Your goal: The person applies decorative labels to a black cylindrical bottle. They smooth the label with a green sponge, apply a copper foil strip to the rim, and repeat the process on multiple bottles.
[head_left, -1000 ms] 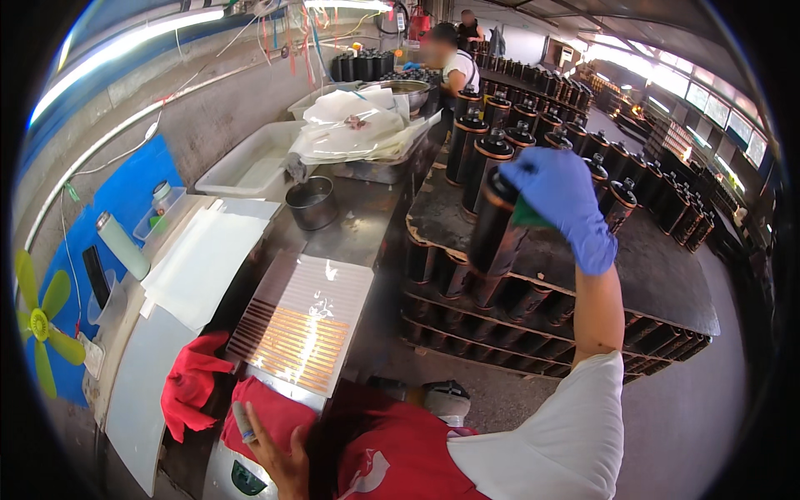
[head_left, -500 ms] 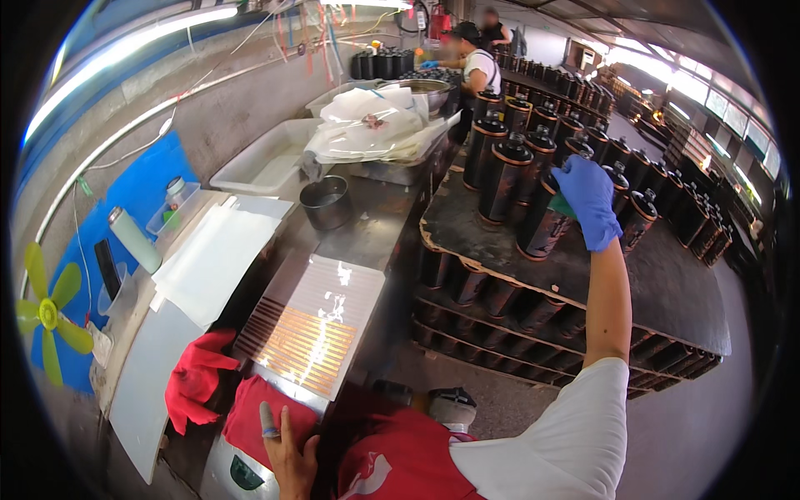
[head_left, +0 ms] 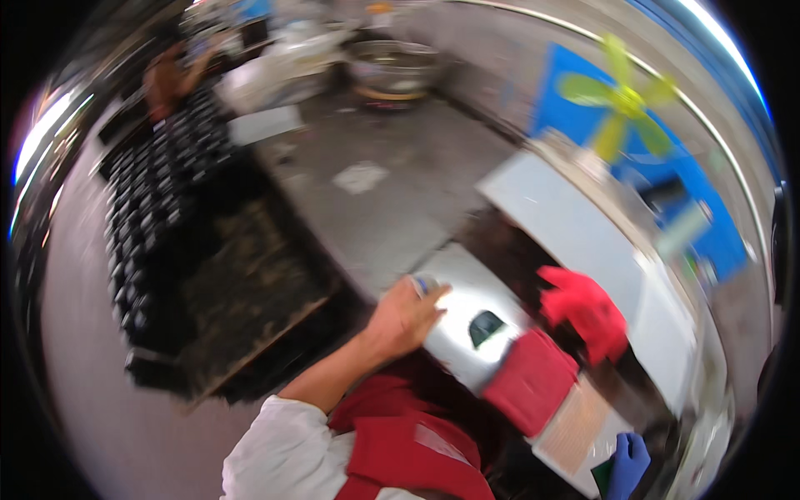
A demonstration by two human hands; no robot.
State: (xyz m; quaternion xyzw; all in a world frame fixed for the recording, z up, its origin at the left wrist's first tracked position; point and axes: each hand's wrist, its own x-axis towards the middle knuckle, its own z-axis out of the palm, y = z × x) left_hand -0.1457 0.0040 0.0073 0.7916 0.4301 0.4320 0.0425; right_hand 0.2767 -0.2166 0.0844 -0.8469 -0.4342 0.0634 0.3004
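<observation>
Head view, heavily blurred: nearest are a red apron (head_left: 408,454) and a white sleeve (head_left: 279,446). At the lower right edge the blue-gloved right hand (head_left: 629,462) just shows beside a ribbed pale panel (head_left: 575,425); whether it grips anything I cannot tell. The bare left hand (head_left: 406,319) reaches forward and rests on the corner of a shiny metal casing (head_left: 454,333) with a dark oval window. Its fingers curl around a small blue-tipped thing (head_left: 423,286), too smeared to identify, which sits at the casing's near corner. A red pad (head_left: 533,379) and a crumpled red cloth (head_left: 583,308) lie just beside it on the right. I judge the step in hand to be steadying or setting that small thing at the casing; the next move calls for a precise pinch and a steadier gaze. Beyond lie the grey counter (head_left: 392,208), a white board (head_left: 567,221), a yellow-green fan (head_left: 621,96) against a blue panel, dark trays of black cylinders (head_left: 158,192), a metal basin (head_left: 392,71), and another person (head_left: 167,79).
</observation>
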